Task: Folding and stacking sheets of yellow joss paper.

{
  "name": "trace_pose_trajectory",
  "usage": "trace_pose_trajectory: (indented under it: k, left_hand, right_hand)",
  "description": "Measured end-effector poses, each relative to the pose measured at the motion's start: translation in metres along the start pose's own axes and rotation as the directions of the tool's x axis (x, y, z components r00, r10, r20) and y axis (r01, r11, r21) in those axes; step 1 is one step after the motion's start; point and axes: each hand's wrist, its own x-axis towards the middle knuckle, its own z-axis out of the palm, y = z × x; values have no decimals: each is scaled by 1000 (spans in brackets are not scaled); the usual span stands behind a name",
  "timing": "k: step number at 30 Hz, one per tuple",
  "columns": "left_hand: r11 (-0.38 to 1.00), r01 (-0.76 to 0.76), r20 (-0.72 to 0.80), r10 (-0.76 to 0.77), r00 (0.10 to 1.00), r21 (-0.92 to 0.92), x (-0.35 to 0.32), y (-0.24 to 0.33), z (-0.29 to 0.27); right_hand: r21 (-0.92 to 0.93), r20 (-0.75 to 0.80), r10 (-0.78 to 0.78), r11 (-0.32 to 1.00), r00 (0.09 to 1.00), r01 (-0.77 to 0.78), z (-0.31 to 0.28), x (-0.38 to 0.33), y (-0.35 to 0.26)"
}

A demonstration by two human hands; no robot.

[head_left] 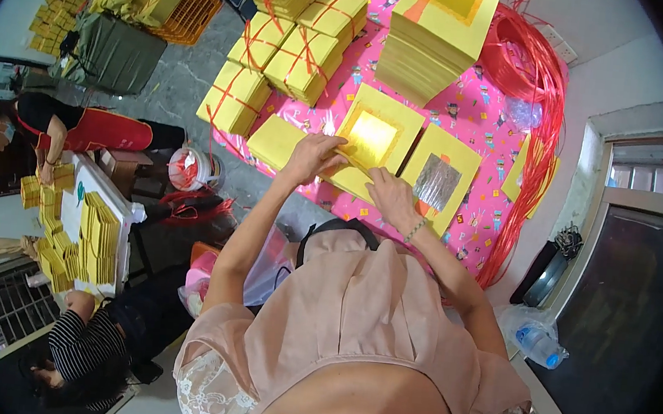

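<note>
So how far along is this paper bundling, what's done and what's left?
Done: several tied bundles of yellow paper, bound with red string, lie at the table's far side. In hand: the left hand and right hand grip the gold-foil stack. Left: the silver-foil stack and the tall untied stack show no string.

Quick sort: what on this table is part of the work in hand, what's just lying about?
In hand:
- left hand and right hand, both on the gold-foil stack
- silver-foil stack beside it
- plain yellow stack by the left hand

Lying about:
- tied bundles
- tall stack
- red string
- water bottle
- bucket
</note>
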Motion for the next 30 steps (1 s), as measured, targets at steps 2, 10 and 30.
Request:
trace_pose_trajectory:
  k: [2, 10, 30]
  left_hand:
    - [999, 26, -52, -27, 998, -35, 3, 3, 1]
    - [991, -67, -376, 107, 920, 117, 19, 27, 26]
    - [971, 85, -40, -78, 996, 222, 37, 47, 66]
  right_hand:
    - [68, -50, 53, 996, 997, -49, -5, 5, 9]
    - [275, -176, 247, 942, 953, -193, -36, 58, 69]
    - [146, -174, 361, 930, 916, -338, -27, 95, 101]
